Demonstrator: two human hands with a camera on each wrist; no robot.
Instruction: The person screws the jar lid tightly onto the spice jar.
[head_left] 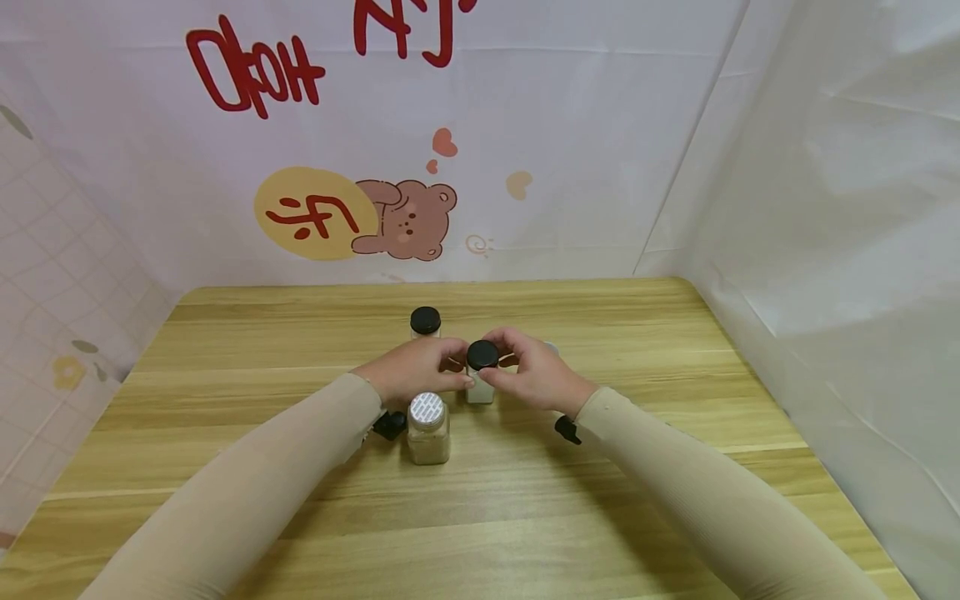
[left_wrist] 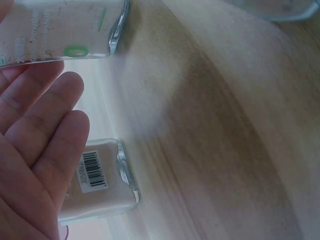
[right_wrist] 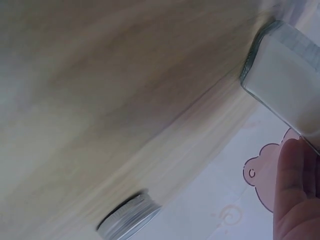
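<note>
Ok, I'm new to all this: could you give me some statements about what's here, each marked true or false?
1. The left hand and right hand are both at the middle jar. True.
2. The middle jar has a red lid. False: its lid is black.
3. A cartoon bear decorates the sheet behind. True.
4. The front jar wears a black cap. False: the front jar has a pale, patterned top.

Glass jar (head_left: 480, 392): square-sided, pale contents, green print on one face, black lid (head_left: 482, 353) on. Upright, held between left hand (head_left: 417, 367) and right hand (head_left: 545, 381).
</note>
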